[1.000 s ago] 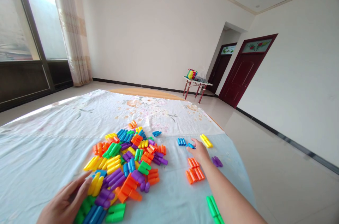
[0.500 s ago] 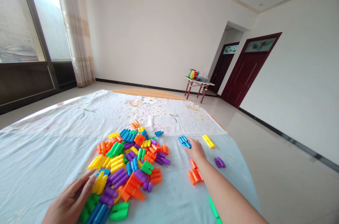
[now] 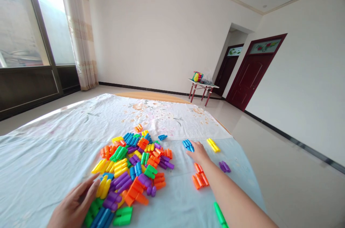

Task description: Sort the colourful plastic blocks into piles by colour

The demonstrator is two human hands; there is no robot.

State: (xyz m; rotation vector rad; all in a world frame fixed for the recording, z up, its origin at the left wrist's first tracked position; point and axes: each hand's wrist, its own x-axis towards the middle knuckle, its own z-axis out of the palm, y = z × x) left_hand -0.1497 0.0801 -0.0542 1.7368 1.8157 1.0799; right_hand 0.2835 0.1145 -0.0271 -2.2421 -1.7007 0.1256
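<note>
A heap of plastic bullet-shaped building blocks in several colours lies on the cloth, left of centre. At its near left edge rests my left hand [image 3: 77, 203], thumb and fingers parted, the tips against a yellow block [image 3: 104, 187]. Green blocks [image 3: 93, 211] and a dark blue block [image 3: 102, 218] lie beside that hand. Out to the right, my right hand [image 3: 198, 151] has thumb and forefinger closed at the near end of a blue block [image 3: 188, 145], low over the cloth. Orange blocks [image 3: 200, 179] lie just nearer than this hand, partly behind my forearm.
A yellow block [image 3: 213, 145] and a purple block [image 3: 224, 166] lie right of my right hand. Part of a green block [image 3: 219, 213] shows beside my forearm. The floral tablecloth [image 3: 145, 113] covers a round table. Farther off stands a small table [image 3: 203, 85] with bags on it.
The view has shifted slightly, moving the scene a little right and down. Both hands keep almost the same places against the blocks.
</note>
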